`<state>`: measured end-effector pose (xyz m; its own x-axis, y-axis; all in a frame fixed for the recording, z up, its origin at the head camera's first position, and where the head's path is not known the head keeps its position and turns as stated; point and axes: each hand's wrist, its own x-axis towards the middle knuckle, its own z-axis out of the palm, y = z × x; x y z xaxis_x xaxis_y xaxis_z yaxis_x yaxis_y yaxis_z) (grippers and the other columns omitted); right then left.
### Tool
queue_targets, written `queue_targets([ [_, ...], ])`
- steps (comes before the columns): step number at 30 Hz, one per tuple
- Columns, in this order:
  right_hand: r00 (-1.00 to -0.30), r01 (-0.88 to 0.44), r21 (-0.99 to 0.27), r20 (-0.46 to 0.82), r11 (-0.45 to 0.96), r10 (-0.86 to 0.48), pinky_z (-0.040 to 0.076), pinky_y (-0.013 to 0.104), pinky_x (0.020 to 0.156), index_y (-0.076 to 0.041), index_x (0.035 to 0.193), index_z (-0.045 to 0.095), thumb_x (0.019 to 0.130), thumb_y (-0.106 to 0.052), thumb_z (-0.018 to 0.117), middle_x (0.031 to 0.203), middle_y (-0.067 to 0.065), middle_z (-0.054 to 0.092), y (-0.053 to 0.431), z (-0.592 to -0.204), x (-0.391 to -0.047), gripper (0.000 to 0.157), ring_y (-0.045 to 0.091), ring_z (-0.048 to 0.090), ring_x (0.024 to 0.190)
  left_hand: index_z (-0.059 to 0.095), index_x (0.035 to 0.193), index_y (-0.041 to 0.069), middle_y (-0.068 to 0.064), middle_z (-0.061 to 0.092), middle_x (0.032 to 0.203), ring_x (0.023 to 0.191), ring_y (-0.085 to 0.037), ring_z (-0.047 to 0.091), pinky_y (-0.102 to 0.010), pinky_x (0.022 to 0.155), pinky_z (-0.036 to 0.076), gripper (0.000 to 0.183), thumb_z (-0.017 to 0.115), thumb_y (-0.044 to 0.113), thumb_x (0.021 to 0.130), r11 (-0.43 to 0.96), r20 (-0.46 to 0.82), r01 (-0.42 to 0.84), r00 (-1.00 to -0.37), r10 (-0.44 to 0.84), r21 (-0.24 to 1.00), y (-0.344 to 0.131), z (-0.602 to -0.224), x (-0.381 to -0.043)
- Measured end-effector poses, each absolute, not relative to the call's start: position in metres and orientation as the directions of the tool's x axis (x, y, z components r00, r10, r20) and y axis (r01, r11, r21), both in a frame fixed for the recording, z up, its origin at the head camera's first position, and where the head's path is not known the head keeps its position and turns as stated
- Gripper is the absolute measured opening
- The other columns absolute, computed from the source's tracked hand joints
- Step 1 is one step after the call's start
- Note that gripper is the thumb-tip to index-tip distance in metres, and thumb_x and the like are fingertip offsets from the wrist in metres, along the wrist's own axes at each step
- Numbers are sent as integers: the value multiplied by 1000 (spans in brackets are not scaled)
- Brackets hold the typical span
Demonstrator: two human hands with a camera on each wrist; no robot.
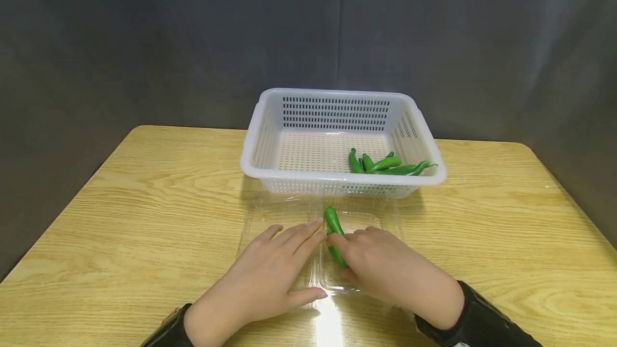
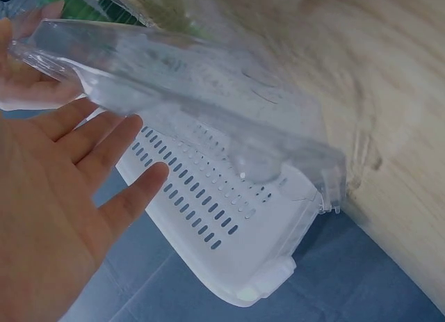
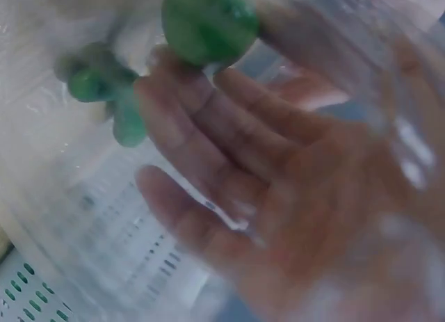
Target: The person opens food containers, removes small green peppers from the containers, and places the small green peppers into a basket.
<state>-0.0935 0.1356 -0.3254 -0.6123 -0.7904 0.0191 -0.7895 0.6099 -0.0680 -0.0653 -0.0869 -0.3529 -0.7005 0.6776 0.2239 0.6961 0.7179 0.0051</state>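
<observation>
My right hand reaches into the right half of a clear plastic clamshell box, pinching a green chili pepper between thumb and fingers. In the head view, a green pepper shows beyond those fingers, and another lies partly under them. My left hand spreads over the box's left half, fingers extended and fingertips near the middle fold. The left wrist view shows that hand beside the box's clear wall.
Behind the box stands a white perforated basket, with several green peppers in its front right corner. The wooden table lies beneath, and a dark grey curtain hangs behind it.
</observation>
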Motion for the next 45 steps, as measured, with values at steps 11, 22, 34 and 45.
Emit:
queue_targets([
  [11, -636, -772, -64, 65, 633, -769, 53, 39, 72, -7, 115, 59, 81, -17, 81, 80, -6, 62, 142, -309, -88, 42, 15, 61, 72, 36, 153, 5, -8, 39, 155, 137, -21, 43, -47, 107, 42, 90, 48, 70, 91, 737, 182, 676, -726, 663, 12, -87, -351, -64],
  [22, -614, -787, -43, 146, 615, -776, 55, 40, 73, -6, 120, 60, 79, -12, 81, 93, -1, 68, 149, -301, -87, 46, 20, 66, 82, 39, 151, 4, -8, 40, 155, 137, -20, 44, -48, 106, 42, 88, 46, 69, 93, 729, 184, 684, -717, 672, 3, -87, -352, -64],
  [34, -592, -797, -63, 276, 601, -757, 56, 38, 80, -7, 117, 62, 79, -7, 81, 97, 1, 68, 152, -289, -87, 43, 20, 66, 88, 40, 151, 4, -8, 40, 155, 137, -20, 44, -48, 106, 42, 87, 44, 70, 93, 728, 188, 685, -715, 674, -4, -86, -353, -65],
  [45, -516, -837, -63, 425, 544, -744, 55, 39, 86, -7, 119, 66, 74, 2, 83, 105, 2, 69, 159, -281, -100, 50, 20, 66, 95, 44, 149, 5, -9, 43, 153, 137, -21, 44, -47, 105, 43, 85, 47, 69, 93, 725, 198, 689, -708, 678, -14, -86, -353, -66],
])
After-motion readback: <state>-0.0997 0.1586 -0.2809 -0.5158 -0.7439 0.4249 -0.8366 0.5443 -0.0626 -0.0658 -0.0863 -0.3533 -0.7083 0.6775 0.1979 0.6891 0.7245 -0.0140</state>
